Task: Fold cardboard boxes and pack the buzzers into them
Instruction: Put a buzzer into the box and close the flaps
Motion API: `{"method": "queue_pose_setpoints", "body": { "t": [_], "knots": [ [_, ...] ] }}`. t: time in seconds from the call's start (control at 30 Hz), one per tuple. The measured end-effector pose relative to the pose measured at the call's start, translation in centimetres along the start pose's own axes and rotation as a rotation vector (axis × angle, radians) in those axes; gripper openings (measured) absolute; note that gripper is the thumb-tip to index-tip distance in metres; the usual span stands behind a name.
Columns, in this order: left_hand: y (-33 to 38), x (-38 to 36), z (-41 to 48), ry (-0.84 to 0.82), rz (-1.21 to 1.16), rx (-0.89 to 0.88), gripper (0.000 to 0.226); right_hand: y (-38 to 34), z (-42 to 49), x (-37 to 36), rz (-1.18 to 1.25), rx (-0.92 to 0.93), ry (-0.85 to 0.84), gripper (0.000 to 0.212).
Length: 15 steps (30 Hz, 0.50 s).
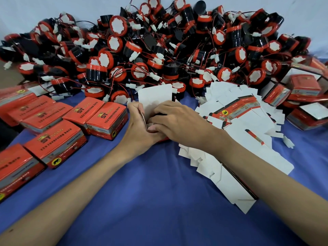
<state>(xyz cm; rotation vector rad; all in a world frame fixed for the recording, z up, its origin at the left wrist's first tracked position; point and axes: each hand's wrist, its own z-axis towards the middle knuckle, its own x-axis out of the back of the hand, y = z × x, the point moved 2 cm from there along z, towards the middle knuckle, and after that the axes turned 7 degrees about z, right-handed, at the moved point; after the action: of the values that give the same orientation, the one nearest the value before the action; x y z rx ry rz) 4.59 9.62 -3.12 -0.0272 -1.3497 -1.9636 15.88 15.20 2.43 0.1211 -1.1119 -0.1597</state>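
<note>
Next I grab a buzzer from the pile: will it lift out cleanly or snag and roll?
Likely snags: thin red wires and white plugs cross neighbouring buzzers, so others may drag along. The bodies are short round drums, so one lying sideways could roll on the blue cloth. They look rigid.

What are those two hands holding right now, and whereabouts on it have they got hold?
A half-folded cardboard box. The left hand grips its left side wall; the right hand curls over its open top, fingertips bent inward.

Left hand (pixel 140 129), right hand (pixel 179 121) on box (pixel 154 97)
</note>
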Motion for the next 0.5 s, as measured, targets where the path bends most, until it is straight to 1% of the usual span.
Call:
{"method": "queue_pose_setpoints", "body": {
  "t": [0.07,0.13,0.17,0.23,0.33,0.4,0.5],
  "knots": [
    [0.01,-0.01,-0.02,-0.015,0.011,-0.005,0.064,-0.05,0.09,-0.26,0.053,-0.034,-0.097,0.015],
    [-0.14,0.0,-0.05,-0.019,0.023,-0.025,0.071,0.21,0.2,-0.73,0.118,-0.168,-0.249,0.03],
    [-0.22,-0.02,-0.1,-0.014,0.027,-0.035,0.074,0.5,0.19,-0.78,0.165,-0.229,-0.279,0.033],
    [-0.29,-0.08,-0.1,-0.004,0.038,-0.047,0.074,0.83,0.22,-0.64,0.295,-0.297,-0.28,0.03],
    [-0.3,-0.13,-0.03,-0.005,0.038,-0.046,0.074,0.89,0.25,-0.38,0.443,-0.361,-0.207,0.022],
    [-0.35,-0.11,-0.05,-0.012,0.041,-0.039,0.073,0.85,0.3,-0.35,0.456,-0.396,-0.171,0.02],
    [-0.3,-0.08,-0.04,-0.035,0.031,-0.034,0.073,0.53,0.25,-0.24,0.441,-0.391,-0.201,0.022]
  ]
}}
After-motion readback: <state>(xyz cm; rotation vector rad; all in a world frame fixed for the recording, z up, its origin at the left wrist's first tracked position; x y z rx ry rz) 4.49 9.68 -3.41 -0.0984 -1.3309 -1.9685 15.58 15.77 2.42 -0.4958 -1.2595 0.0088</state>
